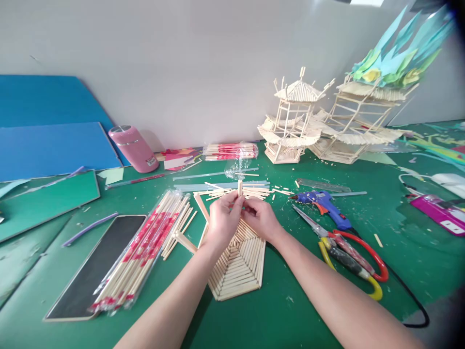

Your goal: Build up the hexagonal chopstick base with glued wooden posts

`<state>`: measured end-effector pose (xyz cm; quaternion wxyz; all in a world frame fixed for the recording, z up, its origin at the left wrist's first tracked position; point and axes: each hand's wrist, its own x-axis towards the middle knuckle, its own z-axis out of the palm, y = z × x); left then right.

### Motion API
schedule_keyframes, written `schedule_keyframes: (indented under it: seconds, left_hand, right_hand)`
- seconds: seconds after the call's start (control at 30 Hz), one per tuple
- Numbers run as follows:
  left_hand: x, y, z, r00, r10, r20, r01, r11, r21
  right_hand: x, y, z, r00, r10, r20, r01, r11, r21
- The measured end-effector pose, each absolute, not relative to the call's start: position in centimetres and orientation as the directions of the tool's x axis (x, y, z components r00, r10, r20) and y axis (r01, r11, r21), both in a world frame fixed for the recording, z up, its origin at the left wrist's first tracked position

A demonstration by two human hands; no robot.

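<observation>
Both hands meet over the stick panel [238,261]: left hand [223,218] pinches a short stick [240,187] upright, right hand [262,218] grips its base just beside.

We see blue glue gun [327,202] beside red-and-yellow shears [348,252], pink flask [133,148] lying near wall, two stick pagodas [319,121] behind, wrapped chopstick bundle [141,249] left.

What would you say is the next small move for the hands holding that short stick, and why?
Probably lower the short stick onto the stick panel. The left hand and right hand pinch it upright just above the panel's narrow top end, and the glue gun lies unused to the right.
</observation>
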<state>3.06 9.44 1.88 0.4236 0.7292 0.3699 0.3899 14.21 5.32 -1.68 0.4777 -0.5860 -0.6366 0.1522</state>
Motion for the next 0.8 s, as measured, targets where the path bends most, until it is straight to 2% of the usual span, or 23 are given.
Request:
schedule_keyframes:
  seconds: [0.8]
  left_hand:
    - [3.09, 9.19, 1.92, 0.418, 0.869, 0.265, 0.185, -0.367, 0.911]
  right_hand:
    - [14.19, 5.24, -1.48, 0.147, 0.899, 0.413, 0.578, 0.261, -0.773]
